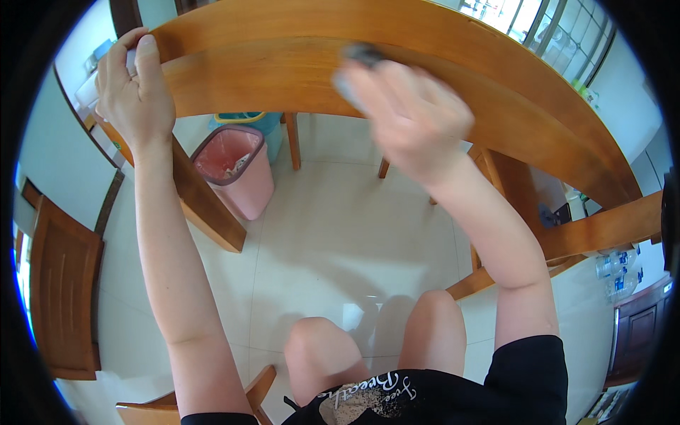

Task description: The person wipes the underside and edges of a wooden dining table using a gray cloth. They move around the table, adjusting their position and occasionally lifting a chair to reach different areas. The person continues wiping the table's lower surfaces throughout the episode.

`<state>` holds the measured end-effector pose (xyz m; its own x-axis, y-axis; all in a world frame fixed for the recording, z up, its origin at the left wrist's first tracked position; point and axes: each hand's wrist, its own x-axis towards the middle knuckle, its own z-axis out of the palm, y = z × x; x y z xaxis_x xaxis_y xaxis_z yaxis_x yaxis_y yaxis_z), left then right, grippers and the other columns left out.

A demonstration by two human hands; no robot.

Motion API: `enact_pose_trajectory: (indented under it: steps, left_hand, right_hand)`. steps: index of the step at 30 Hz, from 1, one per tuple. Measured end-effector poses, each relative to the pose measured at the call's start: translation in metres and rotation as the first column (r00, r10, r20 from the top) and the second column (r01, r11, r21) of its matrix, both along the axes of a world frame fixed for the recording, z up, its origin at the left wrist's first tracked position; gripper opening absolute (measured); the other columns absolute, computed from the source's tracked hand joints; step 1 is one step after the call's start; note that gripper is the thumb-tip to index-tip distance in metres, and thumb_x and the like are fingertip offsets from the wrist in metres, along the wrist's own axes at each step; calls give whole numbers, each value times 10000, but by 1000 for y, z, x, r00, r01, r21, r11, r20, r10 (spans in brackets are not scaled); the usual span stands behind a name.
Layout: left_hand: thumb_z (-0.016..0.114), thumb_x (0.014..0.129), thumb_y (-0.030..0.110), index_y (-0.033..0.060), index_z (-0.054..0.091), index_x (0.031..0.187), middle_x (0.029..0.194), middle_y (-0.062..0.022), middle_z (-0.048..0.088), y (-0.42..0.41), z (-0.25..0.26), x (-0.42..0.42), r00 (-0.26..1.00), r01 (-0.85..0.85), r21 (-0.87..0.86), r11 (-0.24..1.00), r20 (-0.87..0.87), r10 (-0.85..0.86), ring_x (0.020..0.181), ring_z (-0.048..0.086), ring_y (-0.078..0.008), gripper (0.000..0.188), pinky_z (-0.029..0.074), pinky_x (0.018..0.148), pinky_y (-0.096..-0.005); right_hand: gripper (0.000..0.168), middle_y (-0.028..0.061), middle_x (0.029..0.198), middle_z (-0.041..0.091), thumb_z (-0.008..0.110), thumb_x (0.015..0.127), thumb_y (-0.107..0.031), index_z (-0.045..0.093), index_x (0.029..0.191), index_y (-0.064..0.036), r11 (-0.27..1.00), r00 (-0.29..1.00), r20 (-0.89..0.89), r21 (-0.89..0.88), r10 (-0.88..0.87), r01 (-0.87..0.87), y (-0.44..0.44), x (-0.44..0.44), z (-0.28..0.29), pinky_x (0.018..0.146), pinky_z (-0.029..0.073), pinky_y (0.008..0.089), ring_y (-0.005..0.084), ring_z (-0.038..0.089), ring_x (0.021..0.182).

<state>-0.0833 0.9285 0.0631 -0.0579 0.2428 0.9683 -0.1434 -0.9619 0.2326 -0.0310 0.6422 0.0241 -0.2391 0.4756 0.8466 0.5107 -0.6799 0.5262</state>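
Note:
My left hand [135,90] is curled around the left end of a wide, varnished wooden rail [255,74], which looks bent by the lens. Across that rail my right hand [417,117] is blurred. It holds a small dark and pale grey object [364,54], too smeared to name, close against the wood's face. Whether it touches the surface I cannot tell. Below my left hand a squared wooden leg [212,204] slants down towards the floor. My bare knees show beneath, either side of the middle.
Under the rail stand a pink waste bin [244,196] with a liner and a teal bin [273,138]. A wooden chair [510,180] is at the right, with water bottles [621,276] beyond. Another wooden seat [260,388] shows at lower left. Pale tiles [319,228] cover the floor.

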Motion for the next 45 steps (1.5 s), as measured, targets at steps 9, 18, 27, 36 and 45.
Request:
enact_pose_trajectory:
  steps: [9,18,27,36,45]
  left_hand:
    - [500,899,380,123,684,1024,1084,-74,612,-3,-4,22,992,-56,-49,997,109,61,1039,547,-245,339,392,942,-370]
    - [468,910,401,160,679,1056,1128,-62,611,7,-2,8,997,-71,55,996,-6,72,1107,542,-243,352,397,989,-400]
    - [463,923,240,11,581,967,982,-140,571,-27,3,1,999,-3,34,999,47,1,917,541,-273,261,412,848,-358]
    - [490,890,396,170,689,1040,1139,-64,614,5,-5,9,998,-55,46,997,26,54,1084,560,-248,336,408,972,-384]
    - [484,905,221,19,582,962,919,-125,564,-32,0,-4,993,86,97,992,73,-94,873,545,-254,231,421,812,-340]
  right_hand:
    - [309,42,758,569,666,716,16,702,1007,-83,998,995,86,52,-44,39,-32,8,-25,514,487,267,188,563,596]
    - [120,-42,690,448,638,703,-105,647,807,-164,989,978,148,-59,146,-139,29,14,-22,452,358,221,100,459,555]
    - [211,-31,719,476,646,720,-88,681,917,-157,994,979,197,-107,44,-23,-35,18,-36,455,357,221,99,484,546]
    - [182,-50,711,470,636,693,-111,654,870,-149,968,969,132,-169,209,-185,66,18,-32,473,338,208,79,469,581]
    - [199,-49,704,488,650,693,-90,676,879,-159,976,984,176,-218,28,11,-52,12,-22,459,362,211,88,494,568]
